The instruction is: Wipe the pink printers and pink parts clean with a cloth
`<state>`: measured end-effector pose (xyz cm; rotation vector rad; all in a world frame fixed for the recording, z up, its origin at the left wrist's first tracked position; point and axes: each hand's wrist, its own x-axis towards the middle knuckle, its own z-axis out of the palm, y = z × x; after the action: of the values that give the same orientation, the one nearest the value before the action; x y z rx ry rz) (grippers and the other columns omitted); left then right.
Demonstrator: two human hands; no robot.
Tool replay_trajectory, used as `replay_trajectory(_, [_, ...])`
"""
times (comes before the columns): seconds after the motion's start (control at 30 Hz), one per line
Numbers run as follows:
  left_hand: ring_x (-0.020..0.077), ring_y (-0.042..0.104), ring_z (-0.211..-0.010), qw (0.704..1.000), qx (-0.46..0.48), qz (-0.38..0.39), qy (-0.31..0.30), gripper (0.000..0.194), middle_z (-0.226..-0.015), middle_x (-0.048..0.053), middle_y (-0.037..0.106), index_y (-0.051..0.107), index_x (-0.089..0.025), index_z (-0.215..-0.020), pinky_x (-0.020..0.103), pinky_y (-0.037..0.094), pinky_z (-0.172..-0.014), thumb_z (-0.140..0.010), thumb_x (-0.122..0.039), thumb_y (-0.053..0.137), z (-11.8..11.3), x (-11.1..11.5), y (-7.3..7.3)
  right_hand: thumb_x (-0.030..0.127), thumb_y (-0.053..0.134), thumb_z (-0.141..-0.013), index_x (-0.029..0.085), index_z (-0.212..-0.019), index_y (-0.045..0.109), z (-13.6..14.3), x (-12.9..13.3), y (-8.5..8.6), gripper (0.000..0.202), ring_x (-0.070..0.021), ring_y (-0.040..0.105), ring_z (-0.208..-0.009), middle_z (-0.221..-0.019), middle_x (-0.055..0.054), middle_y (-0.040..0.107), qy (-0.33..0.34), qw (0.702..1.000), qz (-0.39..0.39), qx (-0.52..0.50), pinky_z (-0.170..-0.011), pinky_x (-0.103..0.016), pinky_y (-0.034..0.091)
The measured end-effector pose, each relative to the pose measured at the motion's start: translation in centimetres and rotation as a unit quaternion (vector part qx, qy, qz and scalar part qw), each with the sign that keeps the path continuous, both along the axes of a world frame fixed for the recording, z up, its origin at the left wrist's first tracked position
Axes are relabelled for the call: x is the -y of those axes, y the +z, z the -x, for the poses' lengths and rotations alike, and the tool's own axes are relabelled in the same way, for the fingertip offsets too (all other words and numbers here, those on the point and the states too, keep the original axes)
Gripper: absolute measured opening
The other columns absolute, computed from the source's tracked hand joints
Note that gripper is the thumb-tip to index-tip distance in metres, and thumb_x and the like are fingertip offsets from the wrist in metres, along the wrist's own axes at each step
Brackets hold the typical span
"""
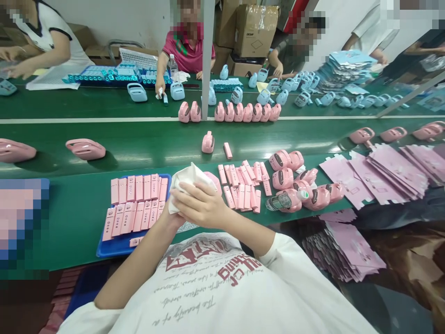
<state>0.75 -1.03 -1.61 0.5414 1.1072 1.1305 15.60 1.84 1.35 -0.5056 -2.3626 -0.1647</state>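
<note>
Both hands are together in front of my chest on a folded white cloth (191, 177). My right hand (200, 204) presses over the cloth, its fingers curved across the front. Beneath it, my left hand (174, 214) grips the cloth from the left, with most of its fingers hidden. Whether the cloth wraps something cannot be seen. A rounded pink piece (213, 181) shows just behind the cloth, partly covered. To the left, a blue tray (104, 248) carries rows of pink rectangular sticks. More loose pink sticks (243, 185) lie right of my hands.
Pink handled devices (283, 178) cluster at right beside a clear plastic bottle (280, 202). Flat pink printed sheets (392, 174) are stacked farther right. A single pink device (207, 142) stands on the green belt (146, 139). People work opposite among blue devices (137, 93).
</note>
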Motion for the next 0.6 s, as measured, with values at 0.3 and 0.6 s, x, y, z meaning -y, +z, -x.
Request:
replay_trajectory(0.3, [0.0174, 0.069, -0.068, 0.970, 0.204, 0.111, 0.077, 0.041, -0.084, 0.006, 0.073, 0.057, -0.012, -0.118, 0.026, 0.056, -0.053, -0.095, -0.036, 0.034, -1.0, -2.5, 2.6, 0.049, 0.037, -0.093, 0.019, -0.133, 0.050, 0.1, 0.3, -5.1, 0.052, -0.0241, 0.034, -0.139, -0.145, -0.011, 0.045, -0.106, 0.884, 0.321, -0.324, -0.114, -0.044, 0.028])
replay_trajectory(0.6, [0.0199, 0.067, -0.095, 0.991, 0.055, 0.029, 0.122, 0.046, -0.100, 0.005, 0.073, 0.066, -0.018, -0.109, 0.028, 0.055, -0.078, -0.090, -0.052, 0.043, -1.7, -2.2, 0.1, 0.038, 0.055, -0.080, 0.020, -0.082, 0.057, 1.3, -3.2, -6.1, 0.018, -0.0152, 0.062, -0.073, -0.070, 0.002, 0.064, -0.067, 0.300, 0.782, -0.542, -0.069, -0.027, 0.051])
